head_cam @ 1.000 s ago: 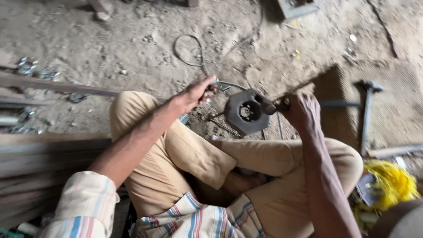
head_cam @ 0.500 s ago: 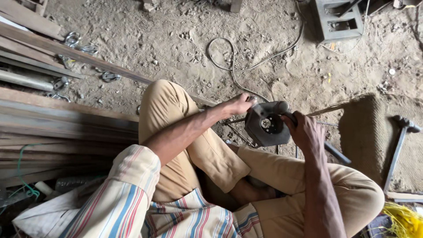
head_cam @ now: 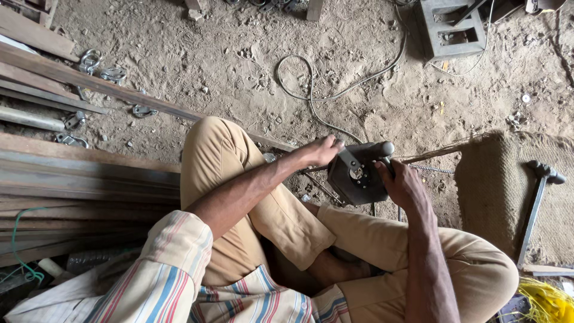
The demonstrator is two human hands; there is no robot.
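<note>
Dark grey metal fills the centre of the view: a boxy power tool (head_cam: 357, 175) with a round handle on top is being held over the sandy floor (head_cam: 239, 72), just in front of the person's folded legs. The right hand (head_cam: 402, 185) is wrapping its fingers closed around the tool's right side and handle. The left hand (head_cam: 323, 151) is resting curled against the tool's upper left corner, fingers bent onto it; whether it is gripping firmly or only steadying cannot be told. A grey cable (head_cam: 323, 90) is snaking away from the tool across the floor toward the top of the view. The person is sitting cross-legged in tan trousers (head_cam: 251, 197) and a striped shirt (head_cam: 179, 281).

To the left, a stack of long metal bars (head_cam: 78, 179) is lying on the floor, with several small metal clamps (head_cam: 89, 60) scattered near it. To the right, a coarse brown sack mat (head_cam: 496, 191) is spread out, and a hammer (head_cam: 537, 203) is lying on it. A grey concrete block (head_cam: 451, 27) is sitting at the top right. A bundle of yellow cord (head_cam: 544, 302) is showing at the bottom right corner.
</note>
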